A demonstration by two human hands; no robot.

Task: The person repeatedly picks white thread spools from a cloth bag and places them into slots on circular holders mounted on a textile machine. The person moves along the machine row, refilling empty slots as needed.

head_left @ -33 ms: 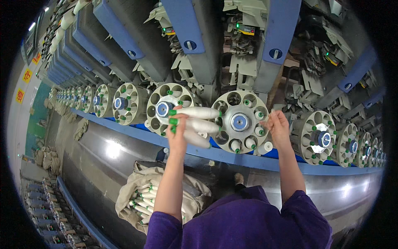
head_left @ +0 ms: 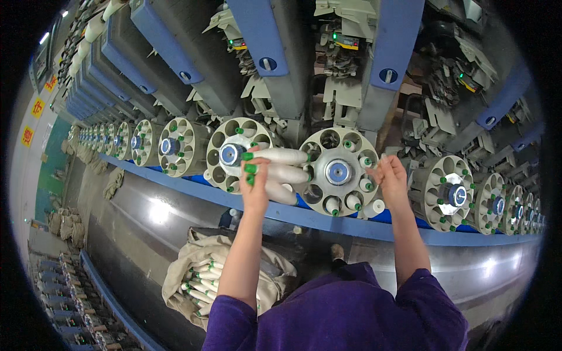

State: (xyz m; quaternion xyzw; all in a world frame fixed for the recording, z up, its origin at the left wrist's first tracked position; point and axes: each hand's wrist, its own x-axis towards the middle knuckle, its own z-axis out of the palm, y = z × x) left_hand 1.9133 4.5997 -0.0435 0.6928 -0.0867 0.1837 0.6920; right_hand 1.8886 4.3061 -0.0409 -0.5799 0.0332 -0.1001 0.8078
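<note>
Several white yarn bobbins (head_left: 284, 156) with green ends lie side by side in my left hand (head_left: 256, 186), its fingers wrapped round their green-tipped ends. Their far ends point right and overlap the left edge of a round bobbin magazine (head_left: 338, 154) with a blue hub. Some pockets of this magazine hold bobbins, green tips showing; at least one at the lower left looks empty. At its right rim is my right hand (head_left: 392, 180), thumb and fingers drawn together beside a green-tipped bobbin (head_left: 366, 162). Whatever those fingers pinch is too small to see.
More round magazines (head_left: 449, 190) line the blue rail to both sides. Machine housings with blue panels (head_left: 391, 52) rise behind them. An open cloth sack (head_left: 175, 275) full of bobbins stands on the floor below my left forearm. A white cone (head_left: 378, 206) sits under the magazine.
My left hand has shifted slightly right and down with the bobbins in it. The right hand has barely moved, staying at the magazine's right rim.
</note>
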